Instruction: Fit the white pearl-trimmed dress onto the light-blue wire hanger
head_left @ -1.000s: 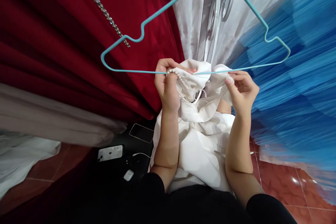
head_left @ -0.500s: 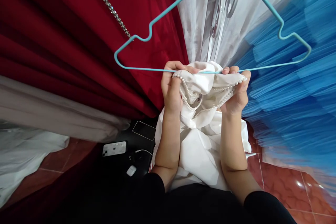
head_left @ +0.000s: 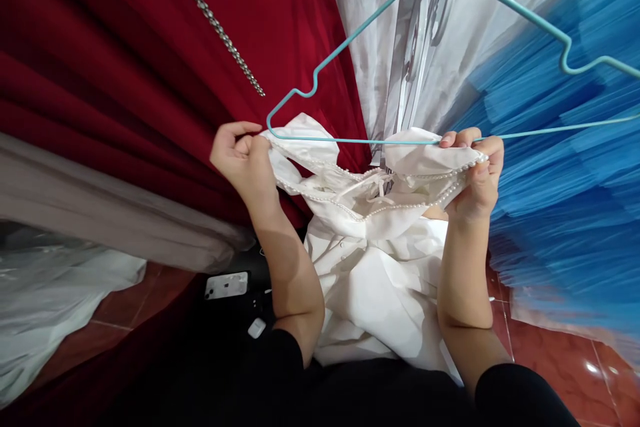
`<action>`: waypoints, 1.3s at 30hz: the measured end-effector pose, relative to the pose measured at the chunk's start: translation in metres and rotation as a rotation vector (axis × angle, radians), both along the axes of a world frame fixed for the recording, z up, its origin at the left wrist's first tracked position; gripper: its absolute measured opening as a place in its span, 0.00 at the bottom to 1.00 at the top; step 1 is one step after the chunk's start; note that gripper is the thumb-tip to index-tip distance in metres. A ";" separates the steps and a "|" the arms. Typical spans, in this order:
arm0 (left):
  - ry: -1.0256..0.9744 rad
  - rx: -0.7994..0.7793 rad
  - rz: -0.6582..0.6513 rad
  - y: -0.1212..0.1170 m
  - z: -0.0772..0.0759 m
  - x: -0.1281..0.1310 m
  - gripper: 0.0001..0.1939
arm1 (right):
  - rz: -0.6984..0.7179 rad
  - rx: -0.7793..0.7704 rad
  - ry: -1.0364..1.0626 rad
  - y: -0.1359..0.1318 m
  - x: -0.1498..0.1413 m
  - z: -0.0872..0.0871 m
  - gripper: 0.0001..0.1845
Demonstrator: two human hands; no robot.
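A white dress (head_left: 380, 267) with pearl beading along its neckline hangs stretched between my hands, its skirt draped over my lap. My left hand (head_left: 245, 157) pinches the beaded edge of one shoulder piece, close to the left end of a light blue hanger (head_left: 373, 28). With fingers curled over the hanger's lower bar, my right hand (head_left: 475, 170) grips the dress's other shoulder piece against it. The bar crosses in front of both shoulder pieces. The neckline between them gapes, showing thin white ties inside.
Red fabric (head_left: 280, 27) fills the upper left, with a beaded silver strand (head_left: 215, 23) on it. Blue tulle (head_left: 565, 167) hangs at the right, white cloth (head_left: 365, 53) behind the hanger. A phone (head_left: 227, 285) and a small white case (head_left: 257, 327) lie on a black surface.
My left hand has let go of the hanger bar and moved left with the shoulder piece, spreading the neckline wide. The hanger and my right hand have shifted right.
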State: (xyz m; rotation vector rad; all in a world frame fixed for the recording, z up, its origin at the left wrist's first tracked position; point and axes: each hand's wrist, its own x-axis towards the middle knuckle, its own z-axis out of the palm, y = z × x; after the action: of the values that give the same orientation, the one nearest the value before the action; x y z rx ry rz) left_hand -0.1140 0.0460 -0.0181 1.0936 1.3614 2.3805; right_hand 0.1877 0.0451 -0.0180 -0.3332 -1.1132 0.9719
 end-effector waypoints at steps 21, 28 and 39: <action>0.318 -0.102 -0.535 -0.048 0.057 0.098 0.09 | 0.106 -0.010 0.089 -0.001 -0.004 -0.001 0.17; -0.175 -0.271 -0.786 -0.026 0.014 0.120 0.24 | 0.078 -0.033 0.054 -0.001 -0.006 -0.001 0.20; -0.347 0.019 -0.786 -0.032 0.031 0.124 0.20 | -0.655 -0.250 -0.301 -0.026 0.036 0.003 0.08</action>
State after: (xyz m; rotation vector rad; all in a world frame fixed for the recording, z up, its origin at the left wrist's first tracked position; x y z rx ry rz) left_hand 0.0098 0.0138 0.0127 0.9230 0.6228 1.8657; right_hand 0.2242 0.0195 -0.0149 -1.0044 -1.0450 0.4774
